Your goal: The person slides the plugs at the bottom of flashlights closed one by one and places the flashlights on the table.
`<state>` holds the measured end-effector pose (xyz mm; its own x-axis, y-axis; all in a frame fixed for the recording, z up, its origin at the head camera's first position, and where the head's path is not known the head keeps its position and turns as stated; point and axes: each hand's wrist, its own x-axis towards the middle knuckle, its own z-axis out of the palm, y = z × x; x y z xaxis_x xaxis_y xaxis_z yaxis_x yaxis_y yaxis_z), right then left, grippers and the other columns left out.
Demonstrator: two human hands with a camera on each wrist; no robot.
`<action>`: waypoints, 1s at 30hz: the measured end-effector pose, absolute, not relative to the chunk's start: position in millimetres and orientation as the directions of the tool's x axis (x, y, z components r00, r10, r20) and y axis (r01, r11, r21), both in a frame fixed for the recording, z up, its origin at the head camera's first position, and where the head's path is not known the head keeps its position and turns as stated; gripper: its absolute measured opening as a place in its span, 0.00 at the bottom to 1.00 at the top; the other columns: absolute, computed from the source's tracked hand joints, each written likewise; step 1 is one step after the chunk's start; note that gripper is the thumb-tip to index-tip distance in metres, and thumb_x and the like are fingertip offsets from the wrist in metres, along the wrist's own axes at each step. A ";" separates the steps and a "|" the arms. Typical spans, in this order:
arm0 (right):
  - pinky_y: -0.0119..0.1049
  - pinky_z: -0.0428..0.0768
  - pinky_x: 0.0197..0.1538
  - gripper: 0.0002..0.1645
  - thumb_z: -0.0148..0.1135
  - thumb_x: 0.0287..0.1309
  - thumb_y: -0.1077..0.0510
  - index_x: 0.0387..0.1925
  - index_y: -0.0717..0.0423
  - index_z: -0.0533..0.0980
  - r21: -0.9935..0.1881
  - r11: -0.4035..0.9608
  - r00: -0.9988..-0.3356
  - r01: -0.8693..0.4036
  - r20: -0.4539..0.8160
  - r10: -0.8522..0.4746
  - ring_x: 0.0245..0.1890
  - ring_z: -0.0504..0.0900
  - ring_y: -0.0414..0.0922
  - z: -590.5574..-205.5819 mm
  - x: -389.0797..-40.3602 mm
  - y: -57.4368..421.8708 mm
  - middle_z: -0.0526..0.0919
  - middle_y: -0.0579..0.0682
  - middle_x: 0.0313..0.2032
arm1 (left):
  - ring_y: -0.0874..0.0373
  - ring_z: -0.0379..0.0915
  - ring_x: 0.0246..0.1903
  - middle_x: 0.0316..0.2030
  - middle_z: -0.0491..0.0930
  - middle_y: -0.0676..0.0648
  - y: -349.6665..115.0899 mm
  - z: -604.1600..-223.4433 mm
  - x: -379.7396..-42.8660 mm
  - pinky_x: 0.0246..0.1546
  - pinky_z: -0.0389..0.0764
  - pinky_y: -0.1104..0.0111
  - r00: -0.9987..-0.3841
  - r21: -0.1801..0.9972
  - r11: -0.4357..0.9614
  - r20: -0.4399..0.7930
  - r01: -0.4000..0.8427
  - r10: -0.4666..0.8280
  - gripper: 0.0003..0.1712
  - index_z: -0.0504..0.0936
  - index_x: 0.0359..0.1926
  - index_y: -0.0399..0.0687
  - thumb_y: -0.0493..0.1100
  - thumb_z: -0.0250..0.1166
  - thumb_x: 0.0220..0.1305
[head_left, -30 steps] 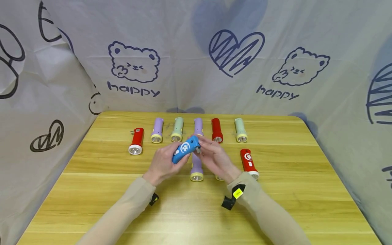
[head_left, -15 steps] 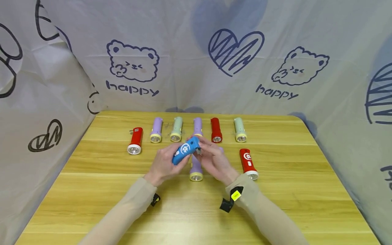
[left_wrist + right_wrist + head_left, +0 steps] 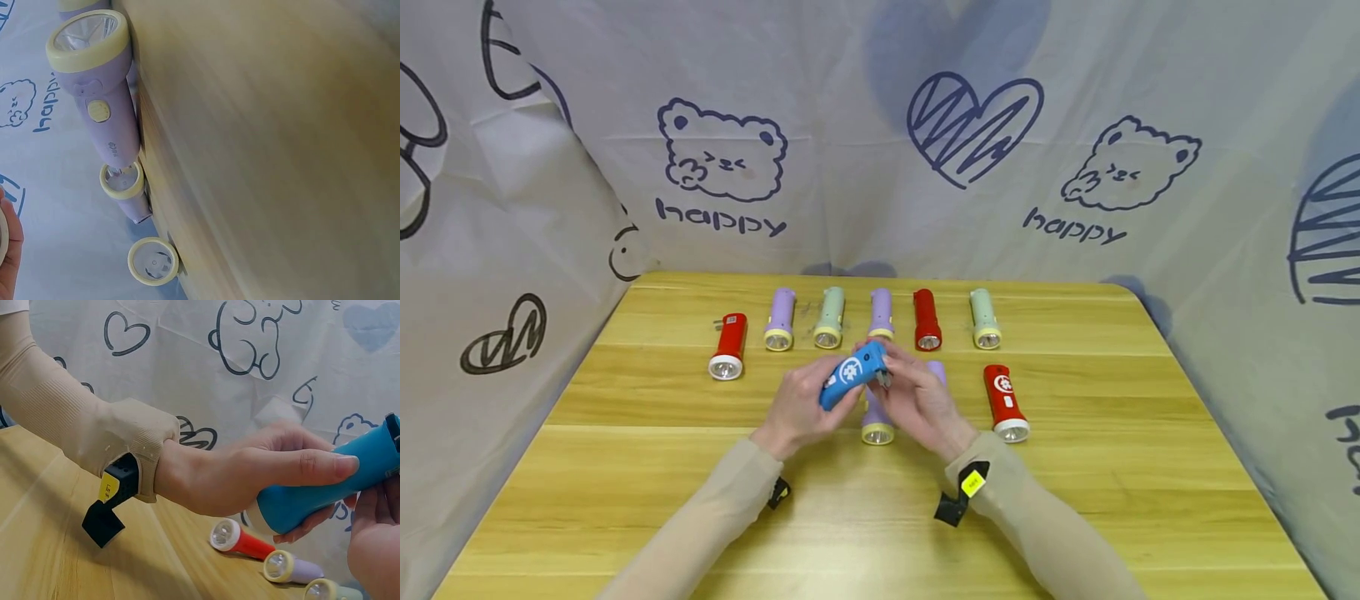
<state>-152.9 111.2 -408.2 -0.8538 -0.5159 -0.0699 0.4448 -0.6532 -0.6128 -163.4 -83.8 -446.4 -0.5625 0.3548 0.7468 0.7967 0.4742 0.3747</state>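
A blue flashlight [image 3: 852, 372] with a white emblem is held above the table, tilted, its tail end up and to the right. My left hand [image 3: 797, 410] grips its body, with the thumb along the side in the right wrist view. My right hand [image 3: 921, 407] pinches the tail end, where the metal plug prongs [image 3: 883, 380] stick out. Below the hands lies a purple flashlight [image 3: 877, 432], partly covered. Another purple flashlight [image 3: 937, 371] is mostly hidden behind the right hand. The left wrist view shows a purple flashlight [image 3: 109, 119] close up.
Along the back of the wooden table [image 3: 880, 517] lie purple, green and red flashlights, including a red one [image 3: 927, 320] and a green one [image 3: 985, 319]. A red flashlight [image 3: 727, 347] with prongs lies left, another red flashlight [image 3: 1006, 403] right. A printed cloth [image 3: 850, 208] hangs behind.
The prongs at the blue flashlight's tail stand out more clearly below the right fingers now. Both hands keep their hold, and the head view has shifted slightly.
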 end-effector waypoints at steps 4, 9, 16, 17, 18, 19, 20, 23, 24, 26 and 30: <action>0.28 0.72 0.66 0.17 0.46 0.74 0.62 0.51 0.50 0.80 -0.618 -0.646 -0.851 0.448 -0.073 -0.520 0.56 0.78 0.39 -408.3 -152.8 111.4 0.83 0.45 0.53 | 0.51 0.86 0.31 0.36 0.87 0.39 -83.7 -446.1 -162.8 0.30 0.88 0.62 -0.563 0.375 0.474 0.746 0.797 0.357 0.20 0.81 0.46 0.33 0.47 0.63 0.61; 0.28 0.72 0.66 0.15 0.47 0.74 0.61 0.53 0.51 0.78 -0.614 -0.647 -0.854 0.452 -0.089 -0.512 0.56 0.78 0.39 -407.7 -152.2 111.1 0.82 0.45 0.53 | 0.51 0.86 0.30 0.36 0.87 0.39 -83.3 -446.2 -163.0 0.30 0.88 0.63 -0.562 0.371 0.474 0.741 0.799 0.367 0.20 0.81 0.46 0.33 0.46 0.64 0.60; 0.29 0.71 0.65 0.14 0.45 0.76 0.60 0.55 0.55 0.74 -0.605 -0.649 -0.859 0.462 -0.121 -0.498 0.54 0.76 0.40 -407.6 -152.2 111.5 0.80 0.46 0.52 | 0.52 0.85 0.28 0.34 0.87 0.39 -83.0 -445.3 -163.5 0.28 0.87 0.67 -0.513 0.315 0.465 0.759 0.828 0.400 0.21 0.80 0.45 0.33 0.49 0.61 0.66; 0.29 0.71 0.65 0.14 0.44 0.76 0.60 0.54 0.54 0.74 -0.608 -0.647 -0.859 0.460 -0.120 -0.498 0.54 0.76 0.40 -407.4 -152.5 111.3 0.80 0.46 0.52 | 0.53 0.85 0.28 0.34 0.87 0.40 -83.0 -445.1 -163.7 0.28 0.87 0.67 -0.504 0.306 0.461 0.763 0.833 0.404 0.22 0.80 0.45 0.33 0.51 0.59 0.68; 0.29 0.71 0.65 0.14 0.44 0.76 0.59 0.53 0.54 0.74 -0.610 -0.646 -0.859 0.460 -0.120 -0.498 0.53 0.76 0.39 -407.1 -152.8 111.2 0.80 0.46 0.51 | 0.53 0.85 0.28 0.33 0.86 0.40 -82.8 -444.9 -164.0 0.27 0.87 0.68 -0.494 0.296 0.457 0.768 0.839 0.408 0.23 0.80 0.44 0.33 0.52 0.58 0.70; 0.29 0.71 0.65 0.14 0.44 0.76 0.59 0.52 0.54 0.75 -0.610 -0.646 -0.859 0.460 -0.120 -0.498 0.53 0.76 0.39 -406.8 -153.3 111.0 0.80 0.45 0.50 | 0.53 0.85 0.27 0.33 0.86 0.40 -82.7 -444.7 -164.1 0.27 0.87 0.68 -0.483 0.286 0.454 0.773 0.844 0.411 0.23 0.80 0.44 0.33 0.53 0.57 0.71; 0.28 0.71 0.65 0.13 0.44 0.76 0.58 0.51 0.53 0.75 -0.614 -0.643 -0.859 0.458 -0.121 -0.497 0.52 0.76 0.39 -406.6 -153.8 110.9 0.79 0.45 0.49 | 0.54 0.85 0.27 0.33 0.86 0.40 -82.5 -444.5 -164.2 0.27 0.86 0.69 -0.474 0.276 0.452 0.778 0.848 0.413 0.24 0.80 0.44 0.33 0.54 0.56 0.72; 0.29 0.70 0.64 0.12 0.45 0.76 0.57 0.48 0.53 0.76 -0.618 -0.638 -0.859 0.458 -0.123 -0.497 0.51 0.75 0.39 -405.6 -155.1 110.7 0.79 0.45 0.48 | 0.55 0.84 0.26 0.32 0.86 0.41 -82.4 -443.9 -164.4 0.25 0.86 0.70 -0.453 0.254 0.450 0.787 0.856 0.419 0.26 0.79 0.43 0.33 0.55 0.53 0.74; 0.29 0.70 0.64 0.12 0.46 0.76 0.57 0.48 0.53 0.76 -0.618 -0.637 -0.859 0.460 -0.128 -0.497 0.51 0.75 0.39 -405.5 -155.4 110.7 0.79 0.45 0.48 | 0.55 0.84 0.26 0.32 0.86 0.41 -82.4 -443.9 -164.4 0.25 0.85 0.70 -0.449 0.248 0.450 0.788 0.858 0.421 0.26 0.79 0.43 0.33 0.56 0.53 0.74; 0.29 0.70 0.64 0.10 0.47 0.75 0.57 0.48 0.52 0.76 -0.619 -0.634 -0.858 0.463 -0.133 -0.496 0.50 0.75 0.39 -405.6 -155.9 111.0 0.79 0.45 0.48 | 0.55 0.84 0.26 0.31 0.86 0.41 -82.7 -444.0 -164.4 0.24 0.85 0.70 -0.447 0.243 0.453 0.788 0.858 0.424 0.27 0.79 0.43 0.34 0.56 0.52 0.75; 0.29 0.71 0.64 0.10 0.50 0.75 0.57 0.49 0.53 0.75 -0.614 -0.633 -0.856 0.471 -0.147 -0.495 0.51 0.75 0.39 -406.8 -156.7 111.5 0.80 0.45 0.48 | 0.55 0.84 0.26 0.32 0.86 0.41 -83.7 -444.8 -164.7 0.25 0.86 0.70 -0.453 0.243 0.458 0.779 0.855 0.433 0.27 0.79 0.44 0.34 0.56 0.52 0.75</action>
<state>-156.7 111.5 -406.8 -0.8563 -0.4952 -0.1469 0.4713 -0.6327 -0.6144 -164.7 -83.7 -444.8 -0.4530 0.4333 0.7792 0.8553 0.4576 0.2428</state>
